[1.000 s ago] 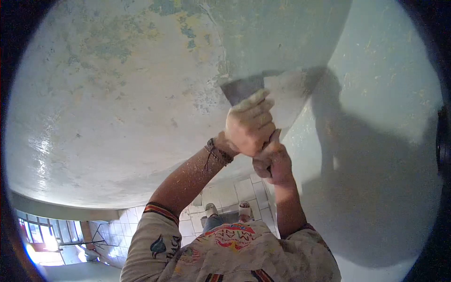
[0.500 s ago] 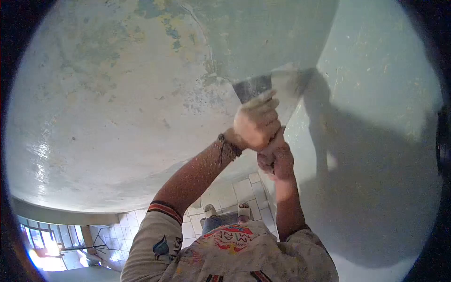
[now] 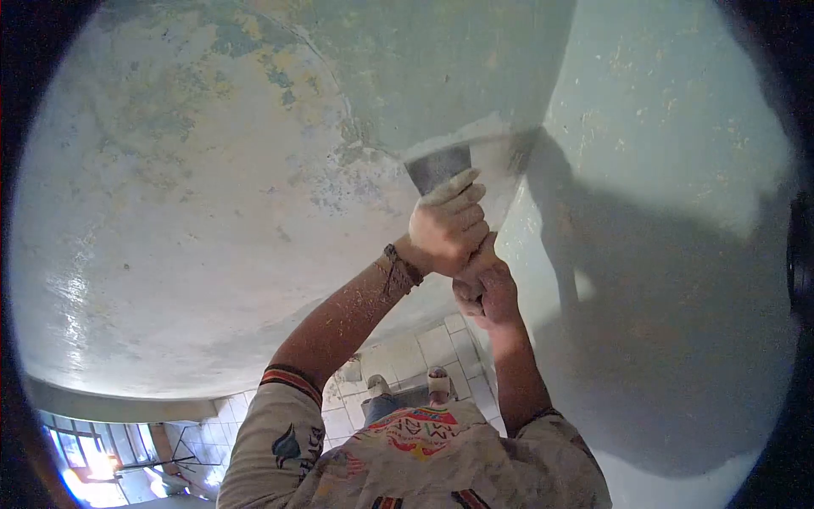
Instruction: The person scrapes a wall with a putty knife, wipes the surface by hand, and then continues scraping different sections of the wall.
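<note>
A wide-bladed scraper lies with its dark metal blade against the wall, at the lower edge of the green paint. My left hand is wrapped round it just below the blade, fingers closed, with a dark braided bracelet at the wrist. Directly beneath, my right hand is closed at the lower end of the grip, its thumb pointing up against my left hand. The handle itself is hidden by both hands. Left of the blade, the wall surface is pale and patchy, with a ragged paint edge.
The adjoining pale green wall meets this one at a corner close on the right, with a large shadow across it. Sandalled feet stand on a tiled floor below. A bright window shows at lower left.
The view has shifted, so the wall marks sit farther left. Against those marks, the scraper and both hands have moved slightly right. Both hands keep their hold.
</note>
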The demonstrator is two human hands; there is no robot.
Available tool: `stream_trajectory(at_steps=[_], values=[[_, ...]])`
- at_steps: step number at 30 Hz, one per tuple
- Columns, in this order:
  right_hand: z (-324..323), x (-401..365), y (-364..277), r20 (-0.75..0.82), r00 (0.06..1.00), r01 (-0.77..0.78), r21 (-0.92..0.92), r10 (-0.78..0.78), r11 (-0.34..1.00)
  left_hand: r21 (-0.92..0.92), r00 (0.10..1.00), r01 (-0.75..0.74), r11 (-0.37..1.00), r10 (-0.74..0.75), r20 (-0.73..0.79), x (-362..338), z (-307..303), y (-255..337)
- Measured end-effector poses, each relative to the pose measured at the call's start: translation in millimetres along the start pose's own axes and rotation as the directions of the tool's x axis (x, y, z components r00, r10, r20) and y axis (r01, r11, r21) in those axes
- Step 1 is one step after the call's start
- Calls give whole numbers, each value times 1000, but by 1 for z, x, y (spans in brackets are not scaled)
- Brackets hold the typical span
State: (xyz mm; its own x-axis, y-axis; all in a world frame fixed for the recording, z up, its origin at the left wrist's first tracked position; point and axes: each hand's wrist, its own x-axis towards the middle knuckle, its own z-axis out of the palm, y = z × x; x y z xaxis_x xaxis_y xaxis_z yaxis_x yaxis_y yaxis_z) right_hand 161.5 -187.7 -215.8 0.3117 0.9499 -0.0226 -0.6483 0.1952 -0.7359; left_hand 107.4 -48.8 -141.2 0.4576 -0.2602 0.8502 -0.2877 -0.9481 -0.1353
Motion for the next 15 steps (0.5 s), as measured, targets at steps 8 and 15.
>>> stream_trajectory(at_steps=[8,15], values=[[23,5,-19,5,1000,11,-17,-11,1000,17,1000,8,1000,-9,30,24,-22,-6],[9,17,-6,161,978,104,155,-129,982,34,999,-31,999,30,24,25,-12,-13]])
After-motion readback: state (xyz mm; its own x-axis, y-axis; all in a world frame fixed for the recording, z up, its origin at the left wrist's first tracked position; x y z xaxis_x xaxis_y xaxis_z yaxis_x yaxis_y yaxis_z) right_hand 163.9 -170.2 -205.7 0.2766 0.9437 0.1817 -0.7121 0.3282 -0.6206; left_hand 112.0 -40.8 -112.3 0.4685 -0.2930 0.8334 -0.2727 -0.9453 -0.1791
